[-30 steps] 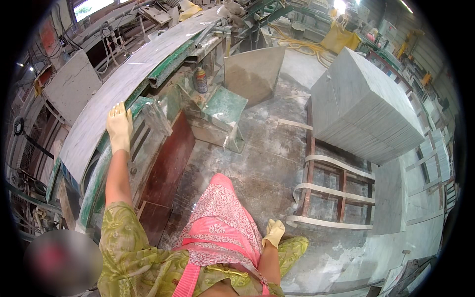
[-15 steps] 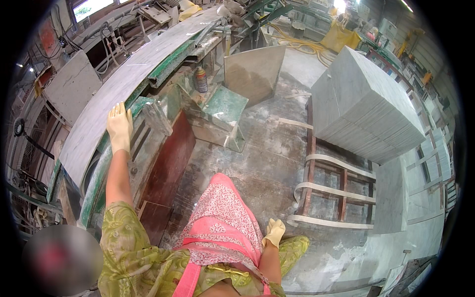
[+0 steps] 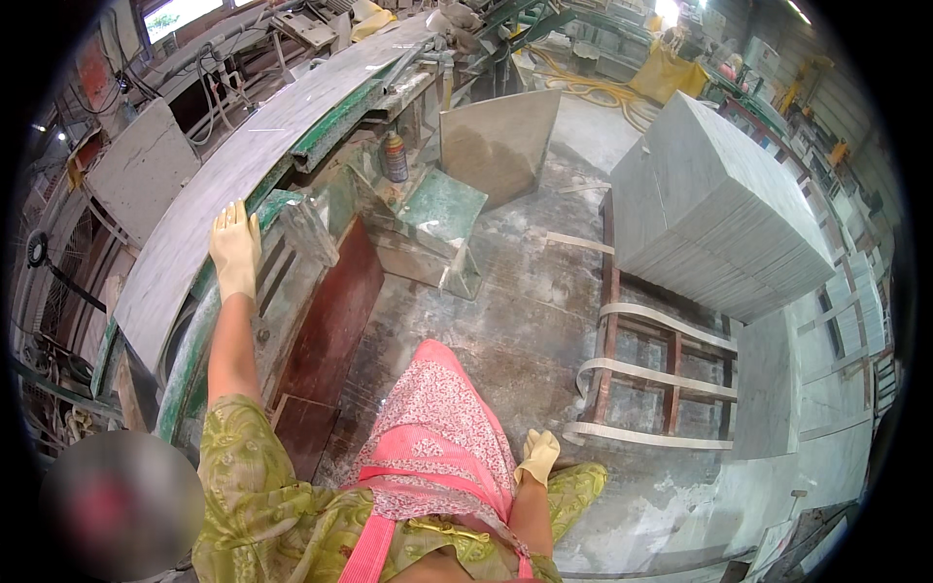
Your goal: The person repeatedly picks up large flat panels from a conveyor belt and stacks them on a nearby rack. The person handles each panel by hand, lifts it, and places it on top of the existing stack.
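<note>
My left hand [image 3: 234, 251], in a cream rubber glove, lies with its fingers stretched flat on the near edge of a long pale grey-veined stone slab [image 3: 180, 257]. The slab rests on a green-edged machine bed [image 3: 335, 126] that runs away to the far right. Down at my right side, beside my pink patterned apron [image 3: 432, 418], hangs my right hand [image 3: 537, 457] in a matching glove. Its fingers are loosely curled, and nothing shows in them.
On the right, a thick stack of stone slabs [image 3: 719, 209] stands by a brown metal frame with pale straps [image 3: 671, 379]. A spray can [image 3: 396, 157] sits near a green-topped box [image 3: 442, 206]. Behind it leans a tan panel [image 3: 501, 146]. Yellow hoses [image 3: 593, 89] lie farther back.
</note>
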